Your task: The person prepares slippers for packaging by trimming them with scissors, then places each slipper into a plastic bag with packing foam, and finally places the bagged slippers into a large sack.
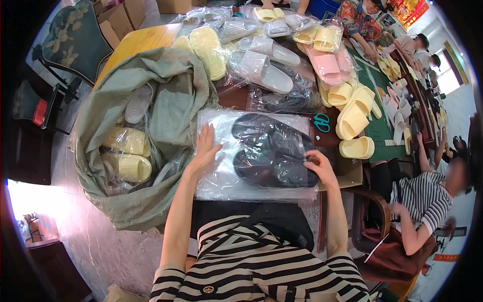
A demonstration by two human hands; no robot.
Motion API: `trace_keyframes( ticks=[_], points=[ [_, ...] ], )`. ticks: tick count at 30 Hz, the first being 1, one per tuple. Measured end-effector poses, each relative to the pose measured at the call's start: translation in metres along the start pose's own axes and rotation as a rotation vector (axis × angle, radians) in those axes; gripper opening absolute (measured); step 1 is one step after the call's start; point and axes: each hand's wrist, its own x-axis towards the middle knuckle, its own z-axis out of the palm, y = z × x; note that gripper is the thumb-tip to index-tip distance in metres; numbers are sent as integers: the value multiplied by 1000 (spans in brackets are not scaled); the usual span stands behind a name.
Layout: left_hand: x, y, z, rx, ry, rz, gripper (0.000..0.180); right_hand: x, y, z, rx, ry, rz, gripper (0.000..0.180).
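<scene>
A pair of black slippers (pixel 274 150) lies in clear plastic on a stack of clear plastic bags (pixel 216 176) at the table's front edge. My left hand (pixel 203 151) rests flat on the left side of the stack, its fingers stretched out and the thumb apart. At the right end of the slippers, my right hand (pixel 320 167) has its fingers bent, pinching the slippers through the plastic. Part of the slippers' right end is hidden behind that hand.
To my left a green sack (pixel 121 206) gapes, with wrapped yellow slippers (pixel 130 168) inside. Teal scissors (pixel 322 122) lie beyond my right hand. Bagged grey slippers (pixel 264 73) and loose yellow slippers (pixel 354 113) crowd the table. A person in stripes (pixel 425 199) sits at right.
</scene>
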Motion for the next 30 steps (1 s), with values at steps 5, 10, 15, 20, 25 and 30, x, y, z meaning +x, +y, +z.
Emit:
trace_keyframes(
  ticks=[5, 10, 15, 20, 25, 30],
  points=[
    [-8, 5, 3, 204, -5, 55, 96, -47, 1, -38, 83, 109, 107, 29],
    [-9, 25, 11, 313, -20, 44, 95, -103, -24, -85, -47, 242, 113, 29],
    [-7, 16, 17, 415, 20, 34, 93, -131, -41, -112, -35, 401, 110, 28],
    [-10, 27, 8, 409, 69, 63, 90, -158, -41, -144, -83, 603, 66, 30],
    [-28, 75, -33, 347, -55, 224, 74, -165, -45, -166, -8, 706, -78, 29],
    [-71, 81, -31, 508, -301, 227, 65, -104, -67, -109, 103, 658, -103, 32]
  ],
)
